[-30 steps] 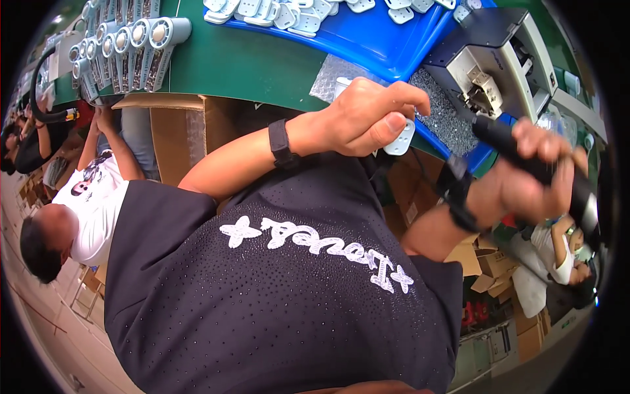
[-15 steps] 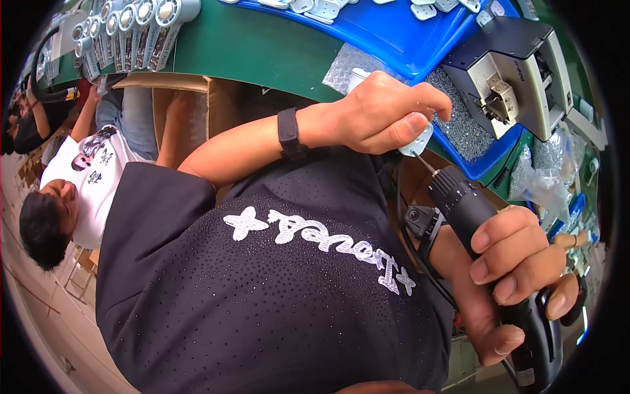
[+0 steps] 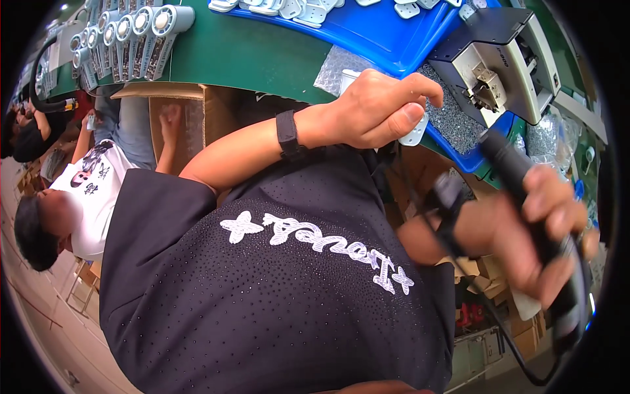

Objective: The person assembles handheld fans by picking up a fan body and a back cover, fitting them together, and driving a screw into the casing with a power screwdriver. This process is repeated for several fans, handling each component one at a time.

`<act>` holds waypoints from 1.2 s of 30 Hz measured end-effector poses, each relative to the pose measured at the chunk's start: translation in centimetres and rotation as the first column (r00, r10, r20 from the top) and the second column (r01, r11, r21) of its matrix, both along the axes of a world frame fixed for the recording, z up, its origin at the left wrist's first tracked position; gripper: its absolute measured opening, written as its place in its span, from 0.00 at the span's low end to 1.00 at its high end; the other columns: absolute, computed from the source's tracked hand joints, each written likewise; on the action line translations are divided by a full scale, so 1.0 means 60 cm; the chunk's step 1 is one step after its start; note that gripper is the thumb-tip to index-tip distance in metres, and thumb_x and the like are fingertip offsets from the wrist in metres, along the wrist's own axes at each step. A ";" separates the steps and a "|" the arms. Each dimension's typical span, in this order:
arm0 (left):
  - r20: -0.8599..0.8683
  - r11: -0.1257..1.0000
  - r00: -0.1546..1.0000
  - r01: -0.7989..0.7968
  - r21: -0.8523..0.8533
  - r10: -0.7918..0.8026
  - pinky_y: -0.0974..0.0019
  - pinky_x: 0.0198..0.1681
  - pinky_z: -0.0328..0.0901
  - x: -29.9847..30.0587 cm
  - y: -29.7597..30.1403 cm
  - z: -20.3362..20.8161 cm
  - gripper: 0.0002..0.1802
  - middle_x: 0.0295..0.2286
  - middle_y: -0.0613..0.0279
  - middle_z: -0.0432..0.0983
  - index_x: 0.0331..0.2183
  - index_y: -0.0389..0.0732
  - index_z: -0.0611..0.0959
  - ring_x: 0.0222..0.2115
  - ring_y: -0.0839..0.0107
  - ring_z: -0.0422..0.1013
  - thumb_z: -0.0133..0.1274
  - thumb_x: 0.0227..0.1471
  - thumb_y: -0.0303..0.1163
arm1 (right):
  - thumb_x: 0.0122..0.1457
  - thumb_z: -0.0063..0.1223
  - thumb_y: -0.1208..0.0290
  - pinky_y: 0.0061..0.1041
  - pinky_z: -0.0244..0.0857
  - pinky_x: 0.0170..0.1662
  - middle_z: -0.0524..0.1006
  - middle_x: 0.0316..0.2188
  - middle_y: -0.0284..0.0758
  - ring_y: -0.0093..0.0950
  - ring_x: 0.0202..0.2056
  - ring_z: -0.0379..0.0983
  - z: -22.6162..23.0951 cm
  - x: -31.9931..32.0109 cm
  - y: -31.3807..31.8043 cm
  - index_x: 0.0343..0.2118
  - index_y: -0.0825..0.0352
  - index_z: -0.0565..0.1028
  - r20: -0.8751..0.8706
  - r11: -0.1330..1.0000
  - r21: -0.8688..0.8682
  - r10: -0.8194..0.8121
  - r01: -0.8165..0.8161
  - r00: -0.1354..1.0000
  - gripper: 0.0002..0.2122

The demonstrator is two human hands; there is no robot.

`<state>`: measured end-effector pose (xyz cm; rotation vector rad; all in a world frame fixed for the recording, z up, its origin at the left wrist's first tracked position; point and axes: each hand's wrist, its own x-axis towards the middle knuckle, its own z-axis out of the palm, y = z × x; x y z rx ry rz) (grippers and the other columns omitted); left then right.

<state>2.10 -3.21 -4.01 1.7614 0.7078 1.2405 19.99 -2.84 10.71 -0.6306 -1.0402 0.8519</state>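
My left hand [image 3: 380,113] pinches a small white plastic plate [image 3: 415,131] with holes between thumb and fingers. A black electric screwdriver [image 3: 508,164] is gripped in my right hand [image 3: 548,230]; both are smeared by motion. The screwdriver's front end stands apart from the plate, just below a screw feeder [image 3: 489,92] with a dark top and pale front. Its bit cannot be made out. Under the feeder lies a blue tray [image 3: 469,163] full of small metal screws [image 3: 453,128]. A white part [image 3: 350,80] on bubble wrap [image 3: 331,71] lies behind my left hand.
A large blue tray [image 3: 374,49] with several white plates [image 3: 305,10] stands on the green table [image 3: 243,59]. Grey-white fan-shaped units [image 3: 147,33] line the far left. Clear bags [image 3: 554,141] lie at right. The screwdriver's cord [image 3: 482,295] hangs near my body. Another person [image 3: 98,190] sits at left.
My right hand has drawn the screwdriver away from the white plate, up and right toward the screw feeder. My left hand keeps its pinch on the plate, nearly unmoved.
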 end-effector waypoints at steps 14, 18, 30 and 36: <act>0.005 1.000 1.000 -0.009 0.009 0.009 0.63 0.29 0.71 0.001 -0.006 0.002 0.22 0.27 0.53 0.78 0.45 0.33 0.72 0.26 0.60 0.79 0.36 0.66 0.43 | 0.49 0.57 0.59 0.34 0.59 0.32 0.71 0.26 0.32 0.26 0.22 0.65 0.019 0.007 -0.035 0.40 0.62 0.71 -0.002 0.974 -0.162 0.161 -0.159 0.987 0.18; -0.026 0.998 0.999 0.044 -0.043 -0.045 0.63 0.28 0.71 -0.008 0.000 0.006 0.22 0.28 0.54 0.79 0.45 0.33 0.73 0.26 0.60 0.79 0.36 0.66 0.43 | 0.47 0.59 0.56 0.33 0.58 0.33 0.69 0.26 0.30 0.24 0.23 0.63 0.031 -0.022 -0.030 0.43 0.62 0.68 0.003 0.941 -0.011 0.338 -0.338 0.941 0.23; 0.079 0.993 0.991 -0.111 0.031 0.109 0.63 0.20 0.64 0.015 -0.002 -0.008 0.12 0.16 0.63 0.71 0.41 0.41 0.77 0.16 0.63 0.72 0.44 0.61 0.37 | 0.46 0.62 0.54 0.31 0.57 0.31 0.67 0.25 0.30 0.22 0.20 0.61 0.021 0.001 -0.019 0.42 0.62 0.67 -0.027 0.943 -0.021 0.332 -0.332 0.943 0.24; 0.053 0.998 0.998 -0.048 0.038 0.046 0.63 0.25 0.69 0.004 -0.001 -0.005 0.16 0.26 0.58 0.77 0.41 0.36 0.77 0.22 0.61 0.76 0.41 0.63 0.38 | 0.46 0.63 0.54 0.30 0.57 0.30 0.66 0.25 0.29 0.21 0.19 0.61 0.011 -0.026 -0.027 0.41 0.62 0.67 -0.060 0.963 -0.045 0.265 -0.267 0.963 0.24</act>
